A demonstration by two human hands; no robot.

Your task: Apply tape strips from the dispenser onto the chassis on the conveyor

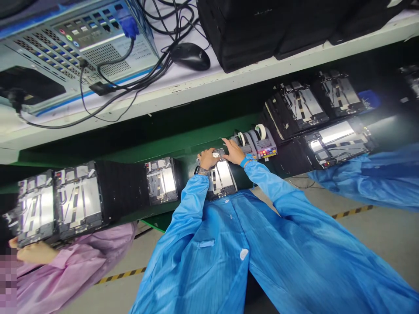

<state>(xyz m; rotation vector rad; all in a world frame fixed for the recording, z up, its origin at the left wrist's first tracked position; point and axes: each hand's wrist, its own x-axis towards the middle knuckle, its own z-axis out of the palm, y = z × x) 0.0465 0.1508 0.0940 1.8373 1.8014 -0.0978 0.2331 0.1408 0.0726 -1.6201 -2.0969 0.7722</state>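
An opened tablet (223,176), its silvery battery and ribbon cables exposed, lies on the bench right in front of me. My left hand (207,159) rests over its upper left part, fingers lying on it and pointing up and right. At its upper right edge is my right hand (234,152), fingers stretched and apart, with nothing I can make out between them. Just beyond the right hand stand two grey tape dispensers (264,143) with white tape rolls, the right one showing a lit red display.
Another opened tablet (161,181) lies to my left. Further left, a co-worker's hand (37,253) is by two more tablets (78,198). Stacked tablets (303,107) and a co-worker's blue sleeve (366,174) are at right. A shelf edge (183,89) bears a computer (81,52) and mouse (190,56).
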